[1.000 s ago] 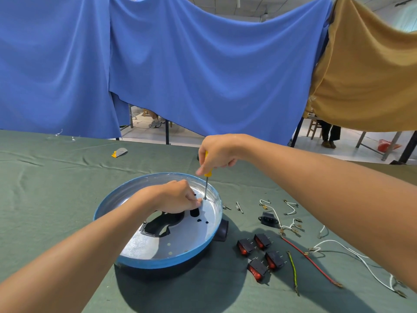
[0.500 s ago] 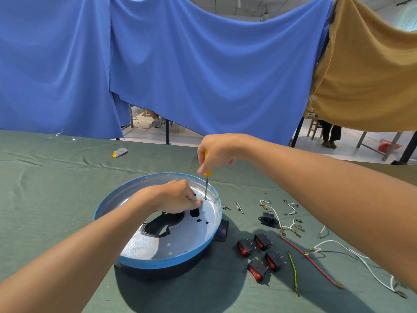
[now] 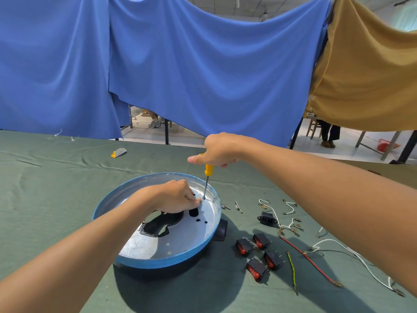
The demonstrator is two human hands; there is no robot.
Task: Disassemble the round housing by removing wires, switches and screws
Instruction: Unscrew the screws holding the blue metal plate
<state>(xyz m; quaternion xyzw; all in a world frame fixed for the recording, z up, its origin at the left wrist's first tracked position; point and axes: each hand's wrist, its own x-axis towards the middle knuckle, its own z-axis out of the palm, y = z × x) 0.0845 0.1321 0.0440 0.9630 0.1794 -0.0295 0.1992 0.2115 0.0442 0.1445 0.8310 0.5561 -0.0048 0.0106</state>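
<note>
The round housing (image 3: pixel 158 259), silver inside with a blue rim, lies on the green cloth. My right hand (image 3: pixel 220 151) grips a yellow-handled screwdriver (image 3: pixel 207 177) held upright, its tip on the housing floor near the far rim. My left hand (image 3: pixel 174 196) rests inside the housing with fingertips pinched right beside the screwdriver tip; whether it holds a screw is hidden. Several black-and-red rocker switches (image 3: pixel 259 255) lie to the right of the housing. Loose wires lie further right: a red wire (image 3: pixel 309 259), a yellow-green wire (image 3: pixel 292 271) and white wires (image 3: pixel 356 256).
A black power socket (image 3: pixel 267 219) and small screws (image 3: pixel 238 206) lie right of the housing. A black knob (image 3: pixel 222 230) sticks out of the housing's right side. A small grey and yellow piece (image 3: pixel 119 152) sits far left. Blue and tan cloths hang behind the table.
My right hand has turned on the screwdriver handle, with the thumb now pointing left. The left hand and housing stay where they were.
</note>
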